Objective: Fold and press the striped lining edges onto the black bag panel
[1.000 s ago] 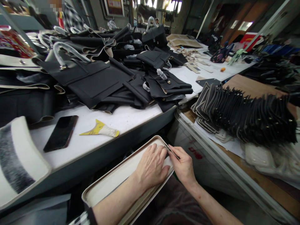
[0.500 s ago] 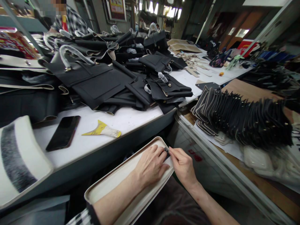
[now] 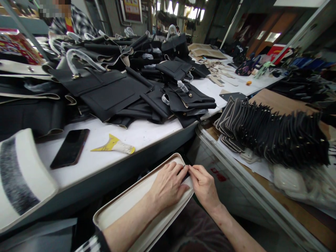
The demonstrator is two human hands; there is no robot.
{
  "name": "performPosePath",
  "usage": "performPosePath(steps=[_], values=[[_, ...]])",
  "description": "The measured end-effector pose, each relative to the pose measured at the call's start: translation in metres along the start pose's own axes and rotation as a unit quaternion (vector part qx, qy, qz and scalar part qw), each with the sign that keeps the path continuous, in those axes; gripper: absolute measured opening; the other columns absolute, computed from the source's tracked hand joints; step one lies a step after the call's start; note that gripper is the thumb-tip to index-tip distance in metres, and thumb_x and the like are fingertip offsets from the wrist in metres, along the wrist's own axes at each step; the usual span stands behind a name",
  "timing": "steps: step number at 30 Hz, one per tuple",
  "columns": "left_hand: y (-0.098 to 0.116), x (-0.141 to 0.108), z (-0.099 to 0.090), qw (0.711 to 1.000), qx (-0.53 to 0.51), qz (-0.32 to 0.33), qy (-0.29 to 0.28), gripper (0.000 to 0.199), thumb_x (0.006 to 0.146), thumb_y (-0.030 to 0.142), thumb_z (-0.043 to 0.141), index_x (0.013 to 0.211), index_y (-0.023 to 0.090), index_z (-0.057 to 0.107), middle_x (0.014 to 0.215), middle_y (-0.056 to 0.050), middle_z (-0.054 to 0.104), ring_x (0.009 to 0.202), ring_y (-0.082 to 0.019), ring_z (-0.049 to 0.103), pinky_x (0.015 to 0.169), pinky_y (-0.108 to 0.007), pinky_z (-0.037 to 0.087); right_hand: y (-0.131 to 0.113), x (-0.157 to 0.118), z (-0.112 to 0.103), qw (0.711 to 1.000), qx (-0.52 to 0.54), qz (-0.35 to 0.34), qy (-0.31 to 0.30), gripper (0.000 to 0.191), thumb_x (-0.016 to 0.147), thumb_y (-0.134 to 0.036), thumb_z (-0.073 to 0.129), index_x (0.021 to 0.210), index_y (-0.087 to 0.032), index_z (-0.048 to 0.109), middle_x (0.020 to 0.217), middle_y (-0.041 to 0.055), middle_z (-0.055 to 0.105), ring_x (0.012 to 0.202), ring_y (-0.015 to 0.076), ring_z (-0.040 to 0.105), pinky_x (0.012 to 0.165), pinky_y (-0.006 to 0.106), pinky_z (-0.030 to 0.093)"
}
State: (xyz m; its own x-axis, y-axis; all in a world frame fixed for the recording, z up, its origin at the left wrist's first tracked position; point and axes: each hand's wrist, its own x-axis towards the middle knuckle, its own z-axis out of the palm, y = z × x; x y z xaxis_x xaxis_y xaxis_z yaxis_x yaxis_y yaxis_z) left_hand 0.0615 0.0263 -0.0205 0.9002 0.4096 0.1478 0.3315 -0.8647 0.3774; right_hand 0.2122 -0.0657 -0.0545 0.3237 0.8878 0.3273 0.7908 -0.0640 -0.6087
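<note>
A long cream-lined piece [image 3: 126,206] with a raised, dark-edged rim, perhaps part of a bag, lies tilted across my lap. My left hand [image 3: 168,183] rests palm down on its lining, fingers stretched toward the right end, thumb apart from the index finger. At that end my right hand [image 3: 204,182] is closed in a pinch against the rim, touching the left index fingertip. A small dark strip [image 3: 186,179] shows on the lining between the hands. What the right fingertips grip is hidden.
Black handbags [image 3: 112,92] are heaped on the white table [image 3: 144,136]. Near its edge lie a phone [image 3: 70,148], a yellow-and-white pointed tool [image 3: 113,144] and a curved white panel [image 3: 39,168]. To the right, black straps or tabs [image 3: 273,129] stand in a dense row. A person [image 3: 81,21] is at far left.
My fingertips have drawn closer together at the right end, covering the small grey bit that showed between them. The piece on my lap has barely shifted.
</note>
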Motion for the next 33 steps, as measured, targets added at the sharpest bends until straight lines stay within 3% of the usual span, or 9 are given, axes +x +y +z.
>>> performPosePath(steps=[22,25,29,33], values=[[0.005,0.006,-0.006,0.999,0.037,0.008,-0.03,0.041,0.09,0.037,0.058,0.125,0.018,0.051,0.122,-0.007,0.055,0.107,-0.027,0.047,0.092,-0.043,0.045,0.002,-0.001,0.002,0.999,-0.014,0.032,-0.028,0.033,0.101,-0.025,0.039,0.11,-0.017,0.069,0.102,0.0102,0.059,0.081,0.0183,0.063,0.081,0.032,0.052],[0.006,0.007,-0.006,0.998,0.05,0.017,-0.034,0.042,0.09,0.036,0.058,0.127,0.017,0.05,0.131,-0.007,0.051,0.109,-0.027,0.047,0.093,-0.044,0.045,0.001,-0.002,0.0,0.999,0.01,0.037,-0.035,0.035,0.101,-0.027,0.038,0.112,-0.015,0.069,0.103,0.0114,0.059,0.083,0.0188,0.063,0.082,0.033,0.052],[0.007,0.007,-0.006,0.998,0.048,0.02,-0.043,0.041,0.092,0.036,0.056,0.128,0.019,0.05,0.129,-0.005,0.055,0.111,-0.028,0.046,0.094,-0.044,0.044,0.005,-0.002,-0.009,0.995,0.078,0.042,-0.042,0.034,0.099,-0.029,0.044,0.118,-0.017,0.069,0.109,0.0124,0.061,0.094,0.0208,0.063,0.087,0.034,0.052],[0.006,0.008,-0.005,0.997,0.053,0.019,-0.05,0.043,0.092,0.04,0.055,0.13,0.02,0.049,0.131,-0.006,0.055,0.112,-0.029,0.046,0.094,-0.046,0.044,0.031,0.01,-0.012,0.97,0.194,0.125,-0.073,0.033,0.098,-0.039,0.05,0.111,-0.018,0.072,0.105,0.0101,0.07,0.097,0.0215,0.067,0.085,0.032,0.055]])
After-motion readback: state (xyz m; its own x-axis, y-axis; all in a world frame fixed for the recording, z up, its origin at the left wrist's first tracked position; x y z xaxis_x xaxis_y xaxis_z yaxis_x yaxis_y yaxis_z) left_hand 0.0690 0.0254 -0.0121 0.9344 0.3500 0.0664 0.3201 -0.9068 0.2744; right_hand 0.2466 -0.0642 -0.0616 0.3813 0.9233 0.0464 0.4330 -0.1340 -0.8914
